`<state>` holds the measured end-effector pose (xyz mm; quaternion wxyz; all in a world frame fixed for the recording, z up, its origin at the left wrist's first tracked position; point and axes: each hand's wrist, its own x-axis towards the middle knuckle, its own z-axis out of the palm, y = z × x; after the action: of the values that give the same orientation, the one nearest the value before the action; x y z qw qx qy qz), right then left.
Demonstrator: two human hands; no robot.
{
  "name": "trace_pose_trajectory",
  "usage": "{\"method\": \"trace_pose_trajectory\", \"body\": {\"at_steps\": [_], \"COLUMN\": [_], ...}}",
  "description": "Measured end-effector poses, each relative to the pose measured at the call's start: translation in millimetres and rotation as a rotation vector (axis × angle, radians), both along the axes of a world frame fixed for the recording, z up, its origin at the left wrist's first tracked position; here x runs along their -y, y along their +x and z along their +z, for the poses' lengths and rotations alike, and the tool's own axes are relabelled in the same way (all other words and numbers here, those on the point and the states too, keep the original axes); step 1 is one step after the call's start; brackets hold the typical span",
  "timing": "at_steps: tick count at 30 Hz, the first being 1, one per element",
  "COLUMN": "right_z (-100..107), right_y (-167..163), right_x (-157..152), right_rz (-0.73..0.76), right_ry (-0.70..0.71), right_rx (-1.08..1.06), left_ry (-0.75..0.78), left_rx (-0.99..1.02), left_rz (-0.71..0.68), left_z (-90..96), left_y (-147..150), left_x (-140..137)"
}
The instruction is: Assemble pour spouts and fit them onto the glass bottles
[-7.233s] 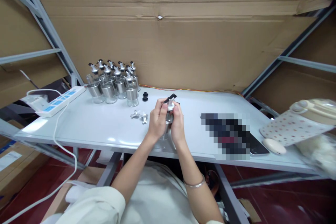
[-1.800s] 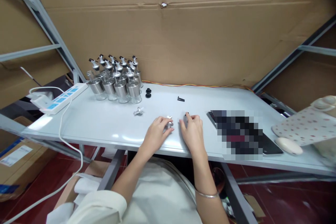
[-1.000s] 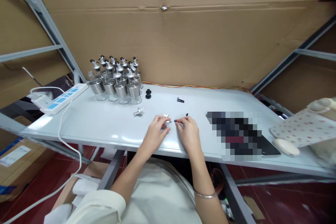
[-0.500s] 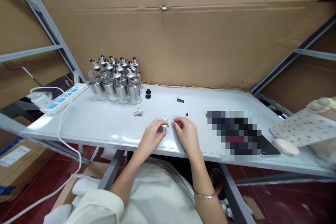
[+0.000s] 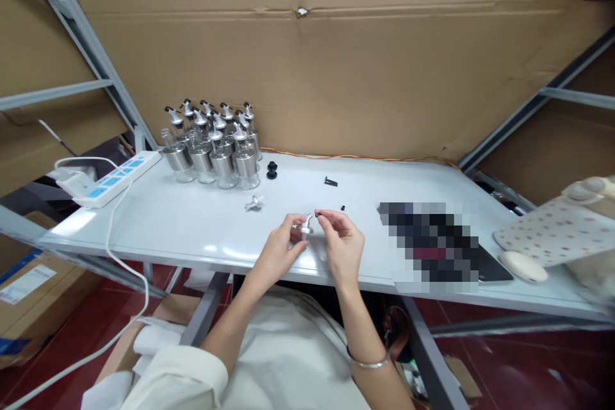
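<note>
Between the fingers of my left hand [image 5: 282,246] is a silver pourer spout [image 5: 306,225], its tip slanting up to the right. My right hand [image 5: 344,240] pinches a small black piece [image 5: 318,214] close to the spout's tip; its exact shape is too small to tell. Another silver pourer spout [image 5: 254,203] lies on the table beyond my left hand. Past my right hand lie a tiny black part [image 5: 343,208] and a black lever-like piece [image 5: 330,182]. Two black stopper-like parts [image 5: 271,170] sit near the bottles.
Several glass-and-steel bottles [image 5: 221,163], most with pourers, stand at the back left of the white table [image 5: 158,230]. A power strip [image 5: 120,178] with a white cable lies left. At right are a blurred-out dark object [image 5: 427,243], a white oval item [image 5: 523,267] and a dotted container [image 5: 557,230].
My right hand has turned, bringing the black piece into view near the spout tip. The spout in my left hand has moved slightly right and shows more clearly.
</note>
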<state>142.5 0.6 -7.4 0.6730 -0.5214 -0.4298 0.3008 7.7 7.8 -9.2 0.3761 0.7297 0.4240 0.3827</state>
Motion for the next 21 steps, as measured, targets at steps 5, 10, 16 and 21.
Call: {"method": "trace_pose_trajectory", "body": {"at_steps": [5,10,16,21], "right_z": [-1.3,0.2,-0.4,-1.6], "right_y": [-0.3,0.7,0.9,0.0], "right_x": [-0.9,-0.4,-0.9,-0.1], "right_rz": [0.025,0.01,0.017,-0.021], "right_ry": [-0.019,-0.037,-0.025,0.036], "right_rx": [0.022,0.026,0.03,0.128], "left_ry": [0.104,0.117,0.121,0.073], "left_rx": [-0.065,-0.025,-0.001,0.035], "left_rz": [-0.088,-0.095,-0.109,-0.074], "left_z": [3.6,4.5,2.6,0.5], "left_y": [-0.8,-1.2,-1.7,-0.9], "left_x": [4.0,5.1,4.1,3.7]}}
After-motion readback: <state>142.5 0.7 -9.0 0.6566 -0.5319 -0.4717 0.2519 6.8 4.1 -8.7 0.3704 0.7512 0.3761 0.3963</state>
